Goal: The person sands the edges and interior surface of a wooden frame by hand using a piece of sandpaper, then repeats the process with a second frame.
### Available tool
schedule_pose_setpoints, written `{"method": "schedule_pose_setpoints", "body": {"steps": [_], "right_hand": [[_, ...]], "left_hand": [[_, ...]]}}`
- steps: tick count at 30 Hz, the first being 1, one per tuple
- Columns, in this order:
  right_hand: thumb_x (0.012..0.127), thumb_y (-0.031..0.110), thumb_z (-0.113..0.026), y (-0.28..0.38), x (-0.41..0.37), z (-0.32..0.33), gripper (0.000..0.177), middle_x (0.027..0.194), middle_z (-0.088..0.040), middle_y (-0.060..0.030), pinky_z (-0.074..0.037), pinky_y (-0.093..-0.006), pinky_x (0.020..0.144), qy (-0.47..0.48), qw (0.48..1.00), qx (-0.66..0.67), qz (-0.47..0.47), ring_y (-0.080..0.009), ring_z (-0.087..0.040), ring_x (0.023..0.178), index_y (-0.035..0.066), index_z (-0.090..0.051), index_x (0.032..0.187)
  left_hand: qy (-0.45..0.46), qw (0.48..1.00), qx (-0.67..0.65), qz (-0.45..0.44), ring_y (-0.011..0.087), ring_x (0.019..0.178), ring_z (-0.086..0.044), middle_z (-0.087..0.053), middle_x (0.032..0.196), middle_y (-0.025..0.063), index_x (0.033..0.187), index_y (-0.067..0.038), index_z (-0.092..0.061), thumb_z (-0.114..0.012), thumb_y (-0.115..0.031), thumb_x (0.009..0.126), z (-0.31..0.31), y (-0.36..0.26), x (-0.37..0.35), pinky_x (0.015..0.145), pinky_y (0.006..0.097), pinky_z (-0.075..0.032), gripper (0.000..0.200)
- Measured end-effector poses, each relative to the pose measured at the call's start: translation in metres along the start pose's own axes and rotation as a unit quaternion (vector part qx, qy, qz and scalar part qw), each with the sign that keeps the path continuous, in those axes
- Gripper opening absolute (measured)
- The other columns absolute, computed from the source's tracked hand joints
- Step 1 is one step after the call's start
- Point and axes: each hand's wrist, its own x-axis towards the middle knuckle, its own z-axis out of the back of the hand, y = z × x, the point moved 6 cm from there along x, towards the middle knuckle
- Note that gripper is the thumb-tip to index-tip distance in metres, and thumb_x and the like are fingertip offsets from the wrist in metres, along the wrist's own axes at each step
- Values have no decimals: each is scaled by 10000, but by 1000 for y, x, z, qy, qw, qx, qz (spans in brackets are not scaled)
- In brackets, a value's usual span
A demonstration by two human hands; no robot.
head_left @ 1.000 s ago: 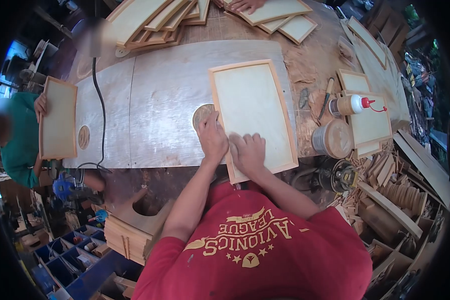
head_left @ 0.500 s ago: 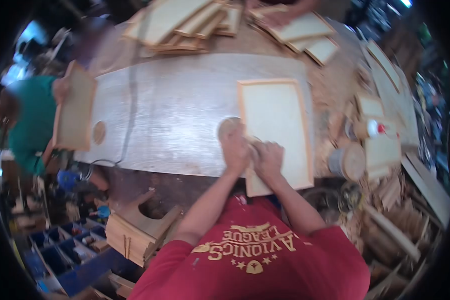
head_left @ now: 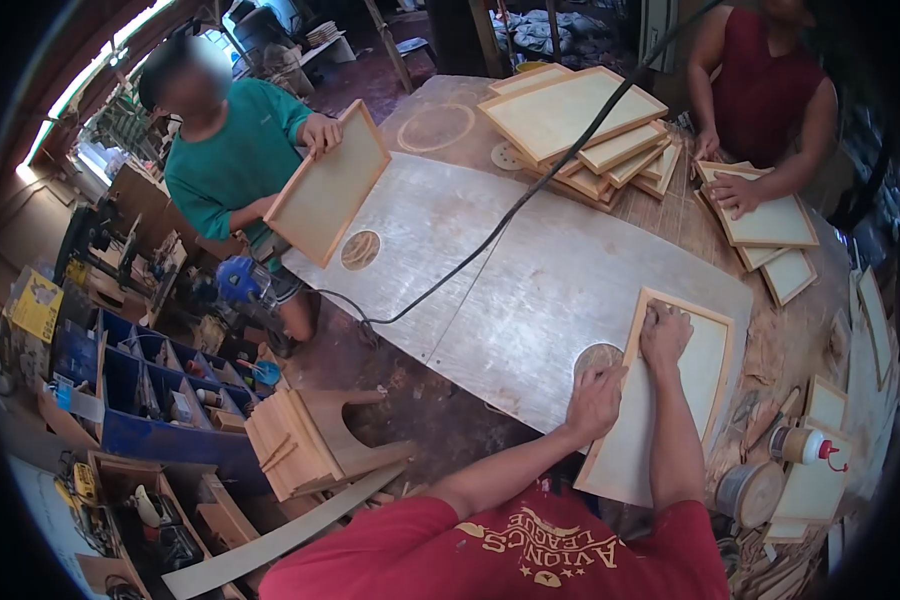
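A pale panel with a light wooden frame (head_left: pixel 610 468) lies slanted on the table before me. My left hand (head_left: pixel 594 404) is closed on its left frame edge, beside a round cutout (head_left: pixel 598 356) in the whitish board. Over the panel's far left corner is my right hand (head_left: pixel 666 336), its fingers bent and pressed together against the frame; whatever is in them is hidden. Under the panel stretches the large whitish board (head_left: pixel 450 290).
A person in green (head_left: pixel 235 150) holds another framed panel (head_left: pixel 335 190). Framed panels are stacked (head_left: pixel 580 110) at the back, beside a person in dark red (head_left: pixel 770 90). A black cable (head_left: pixel 510 215) crosses the view. A glue bottle (head_left: pixel 805 446) and round tub (head_left: pixel 750 494) stand right.
My view has swung left and up. My hands, together at the panel's left edge before, are now apart: the right is at the far corner, the left remains on the edge.
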Motion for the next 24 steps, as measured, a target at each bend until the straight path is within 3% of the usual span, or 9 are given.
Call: {"method": "schedule_pose_setpoints", "body": {"steps": [3,6,12,15,19,21,24], "right_hand": [[915,212,-654,3,-2,2,227,1049,-701,-183,-466,-526,827,-11,1000,-11,5,-386,-634,945,171,-769,1107],[922,214,-642,4,-3,1,261,1065,-699,-197,-472,-526,821,8,1000,-15,-4,-389,-634,936,180,-768,1148],[924,197,-626,1,1,-5,344,1108,-691,-230,-476,-517,806,23,1000,5,-5,-398,-676,954,198,-745,1247],[921,185,-610,6,8,0,374,1154,-685,-251,-514,-530,805,113,993,-19,-12,-411,-703,942,191,-728,1275],[913,178,-573,-4,2,-6,393,1137,-699,-252,-582,-530,843,63,998,7,-1,-429,-716,983,188,-714,1280],[911,185,-582,-6,7,-12,371,1127,-698,-221,-572,-510,861,163,985,-7,-56,-409,-701,1001,204,-731,1251],[920,232,-597,-8,7,-12,359,1110,-706,-218,-574,-518,872,175,981,-29,-80,-406,-711,985,203,-736,1249]], "left_hand": [[-16,1000,12,-6,367,1198,-576,-638,1367,173,1346,-24,-602,-568,-93,950,0,-1,0,1053,499,-411,403],[-58,998,-7,-31,365,1162,-571,-677,1197,169,1316,-26,-617,-539,-88,945,7,-6,0,1013,509,-419,384],[-60,998,-8,-24,355,1146,-578,-682,1182,150,1303,-30,-625,-555,-93,938,7,-6,0,1005,498,-422,377],[-16,1000,13,-3,343,1170,-570,-664,1282,135,1339,-43,-605,-575,-101,942,0,0,0,1041,484,-415,402],[-21,1000,21,-9,355,1155,-562,-671,1254,140,1349,-44,-609,-576,-97,922,-8,5,2,1036,488,-410,431],[-16,1000,5,-2,359,1143,-560,-669,1257,144,1347,-48,-616,-571,-87,915,-2,1,2,1031,494,-408,436],[-4,1000,14,-5,360,1130,-559,-661,1288,144,1332,-54,-626,-579,-92,924,4,-5,5,1027,497,-406,413]]}}
